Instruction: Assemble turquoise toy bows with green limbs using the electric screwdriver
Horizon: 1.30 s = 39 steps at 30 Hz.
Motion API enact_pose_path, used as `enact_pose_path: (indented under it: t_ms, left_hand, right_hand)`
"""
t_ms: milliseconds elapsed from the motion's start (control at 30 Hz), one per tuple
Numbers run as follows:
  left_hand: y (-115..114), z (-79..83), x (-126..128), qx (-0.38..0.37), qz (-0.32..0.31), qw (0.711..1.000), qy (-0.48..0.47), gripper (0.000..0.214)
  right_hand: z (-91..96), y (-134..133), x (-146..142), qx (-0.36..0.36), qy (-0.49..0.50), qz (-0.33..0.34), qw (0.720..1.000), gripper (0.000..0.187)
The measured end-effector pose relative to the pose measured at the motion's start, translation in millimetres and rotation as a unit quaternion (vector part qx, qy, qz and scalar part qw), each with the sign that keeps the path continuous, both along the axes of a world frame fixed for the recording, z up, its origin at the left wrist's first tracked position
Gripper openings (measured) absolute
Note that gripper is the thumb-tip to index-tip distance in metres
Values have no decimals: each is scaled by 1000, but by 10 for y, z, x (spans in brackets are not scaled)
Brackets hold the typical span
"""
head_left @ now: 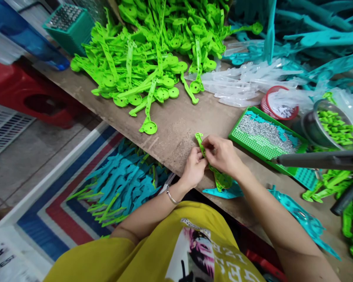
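Observation:
A lime-green plastic part (223,181), long with a rounded wide end, lies at the table's near edge between my hands. My left hand (194,166) is closed on its side, fingers curled around the narrow middle. From the other side my right hand (222,153) pinches at the same part near its upper end; anything small between those fingertips is hidden. Beneath the rounded end a teal plastic part (233,192) shows partly. Another teal part (301,215), with a round recess, rests on the table beside my right forearm.
A heap of green parts (129,74) covers the far side. Right of my hands stand a green basket (253,147) of small metal pieces, a red basket (266,103) and a metal bowl (307,123). A dark bar (317,159) juts in from the right. Assembled teal-green pieces (126,176) fill a low bin.

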<state>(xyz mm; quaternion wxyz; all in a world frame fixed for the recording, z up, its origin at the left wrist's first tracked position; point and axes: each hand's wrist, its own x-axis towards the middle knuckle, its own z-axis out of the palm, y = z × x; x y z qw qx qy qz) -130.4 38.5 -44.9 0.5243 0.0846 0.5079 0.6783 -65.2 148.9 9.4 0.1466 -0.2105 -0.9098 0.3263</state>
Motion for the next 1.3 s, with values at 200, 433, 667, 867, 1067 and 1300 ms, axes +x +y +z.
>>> enact_pose_path:
  t_ms: [200, 433, 667, 867, 1067, 1300]
  left_hand:
    - [-4, -16, 4, -21, 8, 1000, -1, 31]
    - [-7, -11, 4, -13, -1, 1000, -9, 33]
    - [-6, 30, -1, -1, -5, 1000, -23, 33]
    - [15, 69, -9, -16, 5, 999, -36, 36]
    - [0, 110, -3, 2, 20, 1000, -8, 27]
    - [-1, 100, -31, -14, -1, 1000, -8, 31]
  right_hand:
    - [-21, -50, 22, 71, -31, 12, 997, 18]
    - [-63, -1, 64, 45, -27, -6, 999, 14]
    - [-21, 39, 45, 15, -20, 3, 1000, 15]
    - [-58, 1, 162, 81, -53, 44, 994, 21]
    - [-45, -292, 232, 190, -112, 82, 972, 24]
    - [3, -149, 230, 5, -70, 45, 997, 30]
